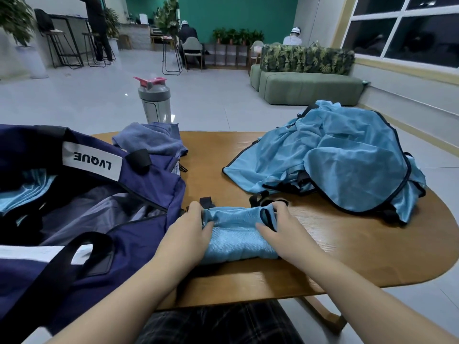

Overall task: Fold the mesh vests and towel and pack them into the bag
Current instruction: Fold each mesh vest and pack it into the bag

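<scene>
A folded mesh vest [238, 234] is being gripped at both ends on the table [347, 249] by left hand [191, 228] and right hand [280, 228], beside the open bag [139, 194]. Unfolded vests [330, 157] are being left heaped at far right.

Both forearms are bare to the lower frame edge, with no sleeves, watch or rings showing on the left hand [191, 225] or the right hand [282, 228]. Dark plaid trousers [218, 324] with thin pale lines cover the lap.
</scene>
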The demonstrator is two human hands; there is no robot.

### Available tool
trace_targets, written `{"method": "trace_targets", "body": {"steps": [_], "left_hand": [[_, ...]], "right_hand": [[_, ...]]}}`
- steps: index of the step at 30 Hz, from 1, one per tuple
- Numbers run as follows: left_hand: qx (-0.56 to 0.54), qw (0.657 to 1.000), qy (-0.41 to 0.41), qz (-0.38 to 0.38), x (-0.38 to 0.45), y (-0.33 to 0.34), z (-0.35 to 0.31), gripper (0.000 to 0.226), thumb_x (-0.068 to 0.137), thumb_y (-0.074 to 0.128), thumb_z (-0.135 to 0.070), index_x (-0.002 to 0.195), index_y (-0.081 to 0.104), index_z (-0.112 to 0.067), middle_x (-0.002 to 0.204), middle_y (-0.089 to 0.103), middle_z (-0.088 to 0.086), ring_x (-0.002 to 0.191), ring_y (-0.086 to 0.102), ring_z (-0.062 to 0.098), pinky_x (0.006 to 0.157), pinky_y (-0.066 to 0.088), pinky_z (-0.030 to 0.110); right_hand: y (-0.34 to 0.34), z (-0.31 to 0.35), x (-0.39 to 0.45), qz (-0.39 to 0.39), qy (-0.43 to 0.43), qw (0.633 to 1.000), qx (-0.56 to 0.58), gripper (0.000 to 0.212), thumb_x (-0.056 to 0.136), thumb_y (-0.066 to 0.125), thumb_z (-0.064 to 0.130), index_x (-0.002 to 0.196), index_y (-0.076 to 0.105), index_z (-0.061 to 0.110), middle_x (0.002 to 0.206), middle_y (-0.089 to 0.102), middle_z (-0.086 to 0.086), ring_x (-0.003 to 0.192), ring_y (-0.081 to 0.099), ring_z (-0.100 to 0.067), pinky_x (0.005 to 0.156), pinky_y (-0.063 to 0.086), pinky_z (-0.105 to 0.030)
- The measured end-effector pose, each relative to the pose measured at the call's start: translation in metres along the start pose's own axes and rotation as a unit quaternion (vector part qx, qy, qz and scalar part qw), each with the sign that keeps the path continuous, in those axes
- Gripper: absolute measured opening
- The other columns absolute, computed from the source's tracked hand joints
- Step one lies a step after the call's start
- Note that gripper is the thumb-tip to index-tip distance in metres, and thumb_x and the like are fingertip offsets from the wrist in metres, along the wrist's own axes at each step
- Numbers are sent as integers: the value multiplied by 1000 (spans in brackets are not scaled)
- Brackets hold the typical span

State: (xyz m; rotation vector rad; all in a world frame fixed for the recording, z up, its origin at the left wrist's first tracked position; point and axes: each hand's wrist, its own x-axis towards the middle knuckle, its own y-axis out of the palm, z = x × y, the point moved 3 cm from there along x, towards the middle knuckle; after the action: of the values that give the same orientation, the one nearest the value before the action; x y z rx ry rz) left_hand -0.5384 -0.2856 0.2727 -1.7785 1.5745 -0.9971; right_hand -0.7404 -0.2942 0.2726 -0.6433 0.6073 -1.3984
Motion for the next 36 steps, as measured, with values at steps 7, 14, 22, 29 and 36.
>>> {"method": "trace_targets", "body": {"steps": [7,14,22,29,36], "left_hand": [[148,977,-75,136,25,1,-11,44,84,58,-28,115,34,-8,106,43,7,112,40,27,87,40,33],[-30,973,-73,216,40,5,-12,21,75,56,-7,94,48,-11,84,57,6,70,56,19,56,46,28],[-271,938,116,184,22,-44,-14,45,59,48,-6,100,52,-25,94,59,-3,79,57,3,70,44,19],[-336,926,125,117,0,-104,8,49,59,44,2,103,52,-18,94,57,2,76,54,7,66,42,19],[-280,956,78,43,-13,-170,82,55,55,55,-20,109,54,-31,111,60,1,107,58,13,93,46,33]], "right_hand": [[-10,24,17,-47,-96,953,-284,56,91,59,36,137,31,23,134,38,2,122,39,-18,97,34,-30],[-10,45,30,60,-146,946,-282,65,88,54,24,146,24,21,146,35,2,137,28,-19,111,27,-32],[-13,89,37,240,-124,946,-180,97,69,78,52,147,27,24,142,47,6,127,47,-12,106,38,-31],[18,136,38,444,-71,887,101,17,84,69,8,99,64,12,92,70,-1,84,66,-15,80,55,-28],[74,203,36,423,-145,888,109,9,90,63,14,98,63,18,91,67,5,83,64,-9,81,51,-25]]}}
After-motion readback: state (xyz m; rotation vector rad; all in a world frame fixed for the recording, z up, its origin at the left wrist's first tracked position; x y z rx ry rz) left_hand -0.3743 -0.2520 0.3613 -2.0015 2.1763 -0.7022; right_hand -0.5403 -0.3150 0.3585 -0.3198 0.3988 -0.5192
